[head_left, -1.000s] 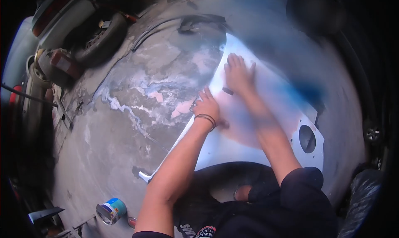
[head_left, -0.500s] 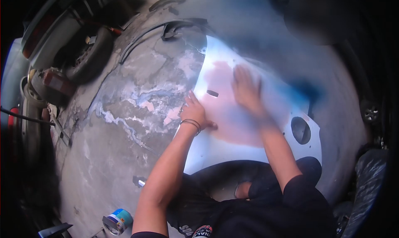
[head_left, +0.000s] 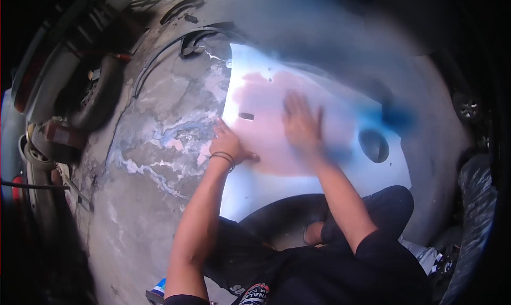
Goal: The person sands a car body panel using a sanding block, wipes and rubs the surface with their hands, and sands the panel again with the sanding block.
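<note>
A white car fender (head_left: 391, 169) with a pinkish filler patch (head_left: 266, 97) lies across the floor before my legs. My left hand (head_left: 226, 146) rests on the fender's left edge, thumb stretched over the patch and fingers extended along the rim. Dark bands circle that wrist. Flat on the patch lies my right hand (head_left: 302, 125), fingers out and slightly blurred; I cannot tell whether anything thin is under the palm. Between the hands is a small dark slot (head_left: 246, 116), and at the right a round opening (head_left: 374, 145) pierces the fender.
Black curved trim (head_left: 192, 43) lies beyond the fender on the stained concrete floor (head_left: 154, 100). A tyre (head_left: 101, 92) and car parts stand at left. A blue-labelled can (head_left: 158, 288) is partly hidden by my left arm. Plastic-wrapped material (head_left: 475, 198) is at right. A haze blurs the upper view.
The head view has shifted, so the fender and trim appear further left. My right hand has slid slightly toward me and to the right over the patch. The left hand keeps its place.
</note>
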Motion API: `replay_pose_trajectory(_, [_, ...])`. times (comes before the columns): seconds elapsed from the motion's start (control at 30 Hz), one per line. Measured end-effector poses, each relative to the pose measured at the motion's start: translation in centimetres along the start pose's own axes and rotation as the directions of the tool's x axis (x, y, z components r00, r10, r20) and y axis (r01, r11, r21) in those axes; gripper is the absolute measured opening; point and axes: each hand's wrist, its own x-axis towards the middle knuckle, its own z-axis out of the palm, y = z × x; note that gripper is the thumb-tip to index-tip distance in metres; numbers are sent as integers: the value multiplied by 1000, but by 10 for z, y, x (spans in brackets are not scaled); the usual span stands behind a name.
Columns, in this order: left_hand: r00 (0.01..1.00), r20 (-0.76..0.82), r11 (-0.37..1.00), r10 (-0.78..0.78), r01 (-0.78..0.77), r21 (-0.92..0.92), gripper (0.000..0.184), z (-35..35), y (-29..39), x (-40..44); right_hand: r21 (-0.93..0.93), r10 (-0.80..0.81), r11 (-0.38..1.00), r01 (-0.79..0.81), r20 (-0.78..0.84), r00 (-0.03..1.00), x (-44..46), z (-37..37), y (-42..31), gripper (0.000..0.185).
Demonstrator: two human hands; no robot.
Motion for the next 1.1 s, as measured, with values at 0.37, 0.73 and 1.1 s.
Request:
replay_pose_trajectory(0.37, [992, 1, 979, 125, -123, 160, 163, -8, 0, -3, 214, 91, 974, -76, -61, 994, -6, 10, -29, 55])
replay_pose_trajectory(0.73, [999, -34, 998, 38, -36, 58, 173, -12, -1, -5, 24, 252, 967, -253, 38, 967, -23, -8, 23, 52])
replay_pose_trajectory(1.1, [996, -24, 995, 89, -87, 48, 170, -8, -6, -1, 36, -55, 998, 53, 55, 997, -93, -41, 107, 54])
